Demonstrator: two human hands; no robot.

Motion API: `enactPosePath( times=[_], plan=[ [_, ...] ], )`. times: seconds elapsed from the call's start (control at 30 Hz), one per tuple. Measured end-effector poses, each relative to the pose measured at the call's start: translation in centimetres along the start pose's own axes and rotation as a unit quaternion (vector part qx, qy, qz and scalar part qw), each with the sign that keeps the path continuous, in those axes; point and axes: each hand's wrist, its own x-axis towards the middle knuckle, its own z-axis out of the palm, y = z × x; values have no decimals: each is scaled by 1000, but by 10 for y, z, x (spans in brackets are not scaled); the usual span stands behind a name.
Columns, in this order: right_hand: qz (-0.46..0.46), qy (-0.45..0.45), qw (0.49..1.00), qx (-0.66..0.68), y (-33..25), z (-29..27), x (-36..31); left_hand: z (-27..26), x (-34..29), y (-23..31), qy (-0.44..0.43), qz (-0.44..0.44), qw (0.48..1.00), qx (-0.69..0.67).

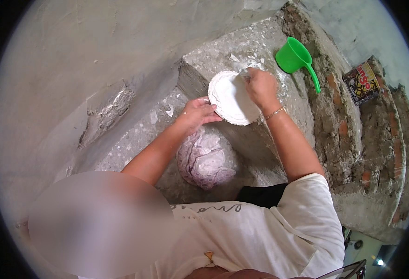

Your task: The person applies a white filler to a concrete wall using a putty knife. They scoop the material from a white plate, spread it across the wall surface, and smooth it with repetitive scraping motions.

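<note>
A round white bowl (232, 95), coated inside with a white plaster-like paste, rests on the concrete ledge before me. My left hand (197, 114) grips its near-left rim, fingers against the edge. Over the far right side of the bowl, my right hand (262, 88) is closed around a small greyish tool (246, 73); most of it is hidden by the fingers, so its kind does not show. Below my left hand sits a patterned purple-and-white bag (207, 160), bulging and pale with powder.
A green plastic dipper (292, 56) stands to the right of the bowl. Rough concrete steps (335, 121) with exposed brick run along the right, where a dark printed carton (362, 81) lies. White flakes (169, 110) dot the ledge. A grey plastered wall (97, 60) rises at left.
</note>
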Motion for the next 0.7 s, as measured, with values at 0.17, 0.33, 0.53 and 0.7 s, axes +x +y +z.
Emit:
enactPosePath(
  times=[0.17, 0.33, 0.53, 0.7],
  plan=[
    [-82, -30, 996, 13, -31, 0, -12, -3, -2, 4, -1, 4, 1000, 12],
    [-8, -4, 1000, -2, -6, -1, 13, -2, 5, 0, -14, 18, 1000, 2],
    [-83, -26, 995, 55, -49, 4, 3, -7, 5, 5, -22, 5, 999, 26],
    [-135, -60, 988, 39, -31, -16, 1, -8, 5, 7, -13, 14, 1000, 24]
  ],
)
